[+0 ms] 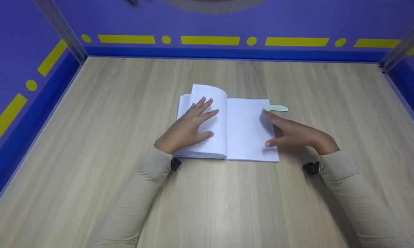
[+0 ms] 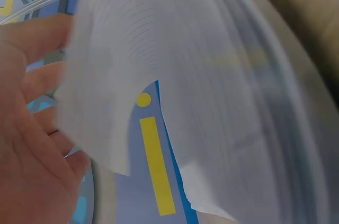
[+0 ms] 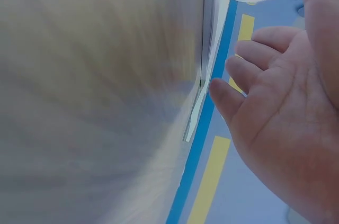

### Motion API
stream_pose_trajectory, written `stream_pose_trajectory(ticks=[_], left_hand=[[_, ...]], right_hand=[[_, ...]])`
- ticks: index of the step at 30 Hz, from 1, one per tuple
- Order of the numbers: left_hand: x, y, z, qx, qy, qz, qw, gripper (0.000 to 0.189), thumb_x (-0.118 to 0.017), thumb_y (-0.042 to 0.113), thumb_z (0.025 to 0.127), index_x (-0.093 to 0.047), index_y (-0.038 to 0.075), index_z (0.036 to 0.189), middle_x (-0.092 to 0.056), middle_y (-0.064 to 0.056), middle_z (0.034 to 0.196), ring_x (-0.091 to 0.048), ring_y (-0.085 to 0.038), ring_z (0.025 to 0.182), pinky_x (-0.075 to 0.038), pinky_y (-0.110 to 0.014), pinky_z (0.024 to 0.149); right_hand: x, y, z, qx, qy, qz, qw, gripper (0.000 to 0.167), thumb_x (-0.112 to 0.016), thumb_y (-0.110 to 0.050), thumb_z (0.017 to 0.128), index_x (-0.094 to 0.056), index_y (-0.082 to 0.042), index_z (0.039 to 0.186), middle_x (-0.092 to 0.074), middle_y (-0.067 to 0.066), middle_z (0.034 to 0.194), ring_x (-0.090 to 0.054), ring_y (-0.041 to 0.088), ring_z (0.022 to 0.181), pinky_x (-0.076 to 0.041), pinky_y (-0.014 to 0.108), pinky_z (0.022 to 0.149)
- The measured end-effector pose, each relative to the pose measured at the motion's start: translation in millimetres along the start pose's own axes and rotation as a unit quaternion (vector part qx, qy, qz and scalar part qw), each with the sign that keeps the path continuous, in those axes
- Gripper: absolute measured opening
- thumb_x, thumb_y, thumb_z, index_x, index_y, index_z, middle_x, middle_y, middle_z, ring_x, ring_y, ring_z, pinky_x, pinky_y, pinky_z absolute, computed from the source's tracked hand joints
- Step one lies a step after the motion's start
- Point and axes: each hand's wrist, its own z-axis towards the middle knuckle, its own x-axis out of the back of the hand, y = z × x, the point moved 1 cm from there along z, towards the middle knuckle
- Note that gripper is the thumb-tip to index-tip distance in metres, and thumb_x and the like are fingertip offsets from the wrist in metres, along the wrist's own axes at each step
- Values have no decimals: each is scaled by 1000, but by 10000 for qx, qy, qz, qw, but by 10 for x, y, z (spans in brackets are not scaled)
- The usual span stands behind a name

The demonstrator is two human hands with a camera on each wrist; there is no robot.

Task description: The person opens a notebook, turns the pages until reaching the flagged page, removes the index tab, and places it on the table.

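An open notebook (image 1: 245, 137) with white lined pages lies on the table. On its left half, one loose page (image 1: 210, 93) arches up from the spine. My left hand (image 1: 186, 129) is at that page with fingers spread; in the left wrist view its fingertips are right at the edge of the curved sheet (image 2: 106, 86). Over the right page's outer edge is my right hand (image 1: 298, 134), thumb and fingers apart, holding nothing. A pale green strip (image 1: 278, 108) sticks out beyond the notebook's right edge, near the right fingertips; the right wrist view shows the strip (image 3: 194, 115) too.
The wood-grain table (image 1: 207, 206) extends around the notebook on every side. Blue panels (image 1: 210, 27) with yellow dashes and dots stand along the back and both sides. Dark wrist devices (image 1: 311, 168) sit at both sleeve cuffs.
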Motion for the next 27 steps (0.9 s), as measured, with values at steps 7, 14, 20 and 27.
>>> stream_pose_trajectory(ticks=[7,14,20,27], left_hand=[[-49,-91,-22,609,-1207,-260,9905,76,-71,30,87,-32,15,151,-12,-7,162,-3,-21,151,-9,-37,122],[-64,-208,-76,1022,-1937,-623,9737,87,-74,34,83,-25,17,153,-3,-3,163,3,-22,150,-9,-41,122],[-65,-285,-108,1123,-2274,-879,9633,90,-75,33,82,-22,18,153,1,-3,163,6,-23,150,-7,-45,121],[-80,-347,-121,1110,-2461,-799,9596,93,-75,32,82,-18,20,154,7,-2,163,10,-24,150,-2,-49,121]], right_hand=[[2,-13,-2,163,-98,3,9998,103,-71,-48,82,-8,-13,155,-5,8,163,-2,29,150,-9,52,119],[-11,12,24,278,-260,-121,9992,103,-71,-52,80,-10,-15,155,-4,6,163,-1,28,150,-9,52,119],[-34,12,36,171,-393,-297,9986,105,-71,-53,79,-10,-14,155,-3,7,163,1,29,150,-8,53,119],[-47,23,7,120,-574,-307,9978,103,-74,-47,79,-14,-10,154,-3,8,163,2,31,150,-8,54,119]])
